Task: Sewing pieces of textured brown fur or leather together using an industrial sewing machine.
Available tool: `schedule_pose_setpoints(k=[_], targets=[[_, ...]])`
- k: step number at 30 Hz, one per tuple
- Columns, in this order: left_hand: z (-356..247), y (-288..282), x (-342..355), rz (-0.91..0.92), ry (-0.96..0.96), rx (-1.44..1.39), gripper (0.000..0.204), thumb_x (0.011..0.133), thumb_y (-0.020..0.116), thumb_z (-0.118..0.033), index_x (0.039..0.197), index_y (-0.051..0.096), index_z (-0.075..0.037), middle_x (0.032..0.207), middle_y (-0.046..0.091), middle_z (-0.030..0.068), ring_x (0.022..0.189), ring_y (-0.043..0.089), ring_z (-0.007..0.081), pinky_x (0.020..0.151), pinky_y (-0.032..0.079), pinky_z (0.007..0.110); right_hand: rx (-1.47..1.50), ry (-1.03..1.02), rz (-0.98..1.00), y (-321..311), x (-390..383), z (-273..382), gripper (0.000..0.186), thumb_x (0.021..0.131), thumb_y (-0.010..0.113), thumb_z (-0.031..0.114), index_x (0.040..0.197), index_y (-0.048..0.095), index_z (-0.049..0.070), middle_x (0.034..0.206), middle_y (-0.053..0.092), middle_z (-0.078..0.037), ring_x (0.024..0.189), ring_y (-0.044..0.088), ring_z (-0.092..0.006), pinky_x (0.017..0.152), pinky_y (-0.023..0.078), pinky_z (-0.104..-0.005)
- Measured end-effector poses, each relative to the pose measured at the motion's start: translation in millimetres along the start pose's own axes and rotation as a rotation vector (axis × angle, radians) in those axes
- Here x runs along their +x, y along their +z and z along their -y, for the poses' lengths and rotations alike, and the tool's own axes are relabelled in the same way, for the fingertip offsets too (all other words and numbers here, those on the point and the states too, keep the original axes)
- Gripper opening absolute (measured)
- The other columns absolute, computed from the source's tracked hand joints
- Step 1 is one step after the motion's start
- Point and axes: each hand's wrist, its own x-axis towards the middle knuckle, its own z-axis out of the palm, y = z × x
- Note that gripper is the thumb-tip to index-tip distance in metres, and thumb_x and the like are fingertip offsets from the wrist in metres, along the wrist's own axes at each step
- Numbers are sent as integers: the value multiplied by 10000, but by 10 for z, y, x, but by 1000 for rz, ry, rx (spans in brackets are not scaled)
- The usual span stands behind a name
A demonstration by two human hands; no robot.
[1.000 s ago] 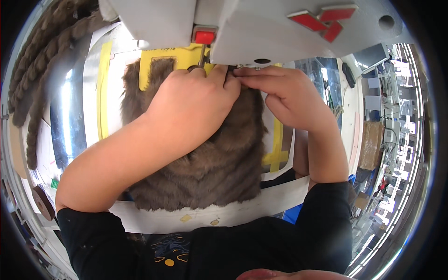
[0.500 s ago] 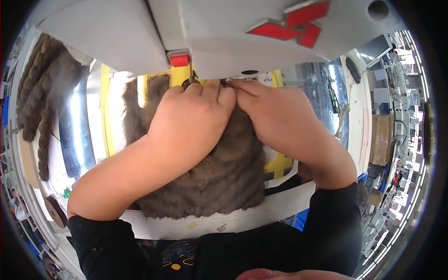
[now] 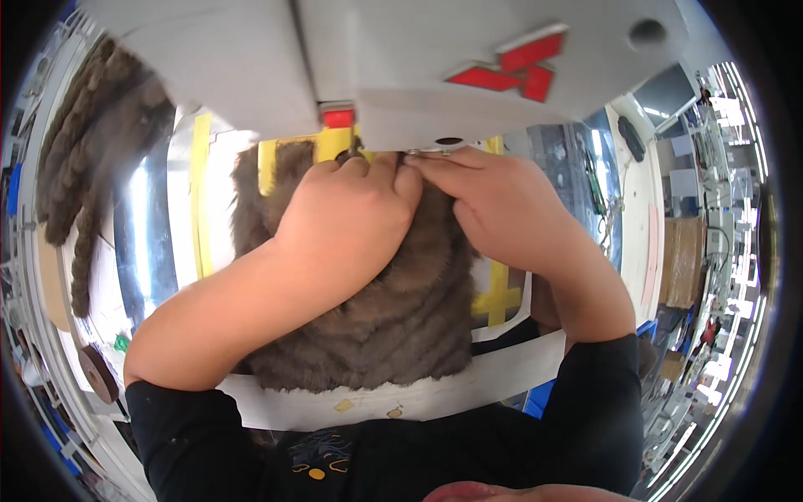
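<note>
A brown fur piece lies under both my hands, its lower edge spread toward my body. My left hand has its fingers curled, gripping the fur's upper edge under the grey machine head. From the other side my right hand reaches in, fingers close together and fingertips pinching the same edge beside the left fingertips. The exact pinch and the machine's working parts are mostly hidden by my hands and the machine head.
Yellow tape marks the white work surface. Long brown fur strips hang in a heap at the left. A white board edge runs along the front. At the right are a black handheld object and a cardboard box.
The view has shifted slightly. My right fingers are stretched straighter, with the right hand a little lifted and the knuckles less bent. My left hand keeps its grip beside the machine.
</note>
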Motion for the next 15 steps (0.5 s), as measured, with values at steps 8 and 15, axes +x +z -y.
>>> schedule_pose_setpoints(k=[8, 15], targets=[[16, 45, -19, -30, -10, -42, 220, 784, 650, -123, 984, 620, -37, 980, 686, 80, 769, 675, 200, 640, 501, 331, -43, 26, 163, -66, 65, -11, 414, 878, 541, 23, 1262, 689, 64, 1205, 720, -83, 998, 705, -337, 782, 581, -443], [-13, 66, -13, -56, -26, -42, 179, 796, 643, -132, 957, 621, -56, 919, 659, 68, 740, 658, 200, 643, 494, 341, -147, 71, 209, -98, 77, 87, 367, 883, 548, 49, 1212, 706, 82, 1200, 723, -77, 980, 708, -335, 764, 580, -450]])
